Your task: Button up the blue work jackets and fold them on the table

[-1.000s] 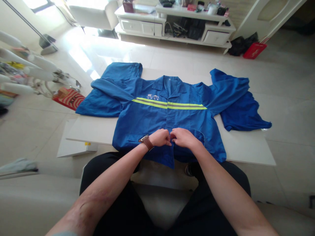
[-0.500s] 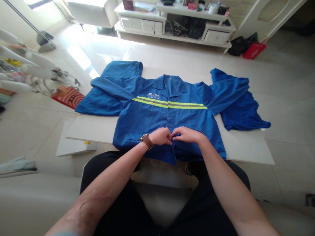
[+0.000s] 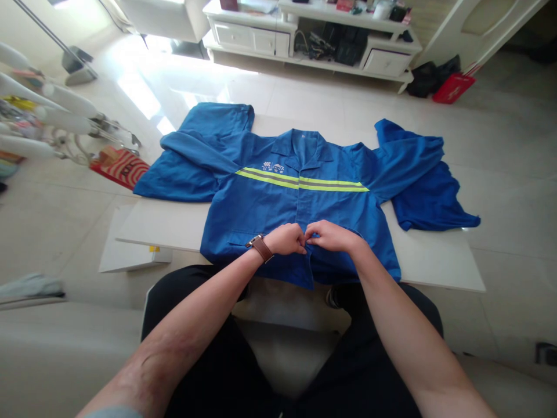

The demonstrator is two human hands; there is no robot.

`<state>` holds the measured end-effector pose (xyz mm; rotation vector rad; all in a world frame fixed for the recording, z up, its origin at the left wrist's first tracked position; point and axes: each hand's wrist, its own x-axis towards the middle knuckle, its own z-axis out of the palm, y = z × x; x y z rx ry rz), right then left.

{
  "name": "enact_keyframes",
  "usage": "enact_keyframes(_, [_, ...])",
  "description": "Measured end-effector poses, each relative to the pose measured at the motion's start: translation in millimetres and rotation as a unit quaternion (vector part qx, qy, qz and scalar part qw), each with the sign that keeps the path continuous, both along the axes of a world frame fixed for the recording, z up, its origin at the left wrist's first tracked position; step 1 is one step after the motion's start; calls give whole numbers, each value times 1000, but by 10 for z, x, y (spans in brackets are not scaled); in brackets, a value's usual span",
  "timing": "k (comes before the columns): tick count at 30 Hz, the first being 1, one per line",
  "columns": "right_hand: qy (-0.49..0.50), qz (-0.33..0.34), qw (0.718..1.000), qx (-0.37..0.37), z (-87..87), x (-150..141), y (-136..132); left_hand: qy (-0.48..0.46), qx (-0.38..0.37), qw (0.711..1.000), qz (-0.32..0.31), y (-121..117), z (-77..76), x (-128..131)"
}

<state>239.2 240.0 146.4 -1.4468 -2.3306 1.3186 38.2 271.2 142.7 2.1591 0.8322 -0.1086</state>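
A blue work jacket (image 3: pixel 270 209) with a yellow-and-grey stripe across the chest lies front up, collar away from me, its lower edge hanging over the near side of the white table (image 3: pixel 439 261). My left hand (image 3: pixel 286 239), with a brown-strapped watch (image 3: pixel 260 248) on the wrist, is closed on the jacket's front opening below the stripe. Fingertip to fingertip with it, my right hand (image 3: pixel 329 237) pinches the same front edge. Whatever small part lies between the fingers is hidden. Folded blue cloth lies under the left sleeve (image 3: pixel 178 183) and the right sleeve (image 3: pixel 429 200).
A white cabinet (image 3: pixel 248 38) stands across the tiled floor. By the door are a red bag (image 3: pixel 454 88) and a black bag (image 3: pixel 422 81). At left sit a red striped bag (image 3: pixel 119 167) and a rack with white rods (image 3: pixel 69 100). My knees are under the table edge.
Both hands keep their hold at the jacket's front with barely any movement. The whole view has shifted slightly.
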Motion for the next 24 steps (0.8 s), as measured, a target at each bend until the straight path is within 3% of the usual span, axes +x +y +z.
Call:
enact_keyframes(7, [-5, 7, 1000, 7, 117, -2, -60, 10, 14, 1000, -9, -22, 32, 1])
enact_keyframes(17, [-26, 9, 1000, 12, 138, -55, -51, 16, 11, 1000, -19, -25, 28, 13])
enact_keyframes(24, [-83, 5, 996, 20, 178, -108, -88, 1, -38, 999, -10, -28, 17, -6])
